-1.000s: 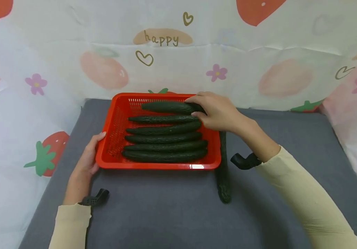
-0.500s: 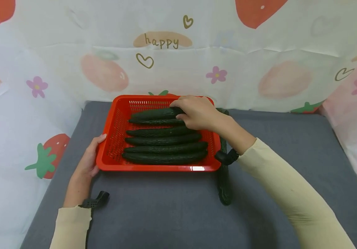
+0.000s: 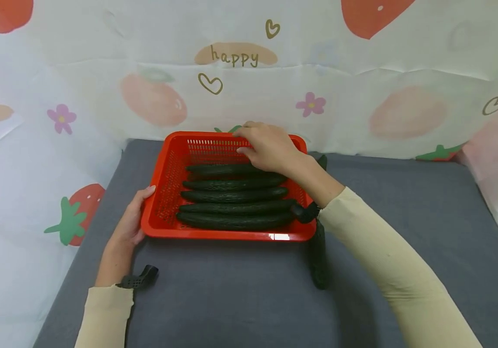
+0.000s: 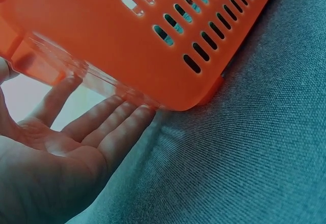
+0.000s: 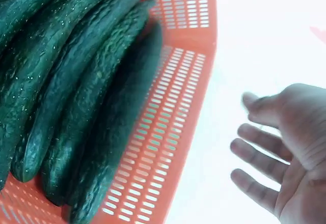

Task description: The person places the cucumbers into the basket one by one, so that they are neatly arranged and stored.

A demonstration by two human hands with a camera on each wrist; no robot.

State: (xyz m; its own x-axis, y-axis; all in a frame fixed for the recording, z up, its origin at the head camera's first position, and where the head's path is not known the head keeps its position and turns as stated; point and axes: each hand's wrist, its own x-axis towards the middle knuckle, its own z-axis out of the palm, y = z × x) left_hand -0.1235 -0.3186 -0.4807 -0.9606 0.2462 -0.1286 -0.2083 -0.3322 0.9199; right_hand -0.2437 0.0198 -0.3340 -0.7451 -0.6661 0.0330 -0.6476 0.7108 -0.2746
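A red plastic basket (image 3: 229,234) with slotted walls holds several dark green cucumbers (image 3: 235,195) lying side by side. My left hand (image 3: 131,220) grips its left end, thumb on the rim and fingers against the outer side below it; in the left wrist view those fingers (image 4: 119,130) reach up to the wall. Over the basket's back right part is my right hand (image 3: 270,147), with nothing in it. The right wrist view has this hand (image 5: 285,152) apart from the basket, fingers spread and lightly bent. Another cucumber (image 3: 317,256) lies on the table along the basket's right end, partly hidden.
A grey cloth (image 3: 231,290) covers the table. Behind it hangs a white printed curtain (image 3: 249,104) with fruit and flower patterns, close to the basket's back rim. Each wrist wears a black camera mount, one of them the left mount (image 3: 140,278).
My right hand has carried a cucumber leftward into the basket, let it go beside the others, and risen toward the back rim. My left hand has kept its grip on the basket.
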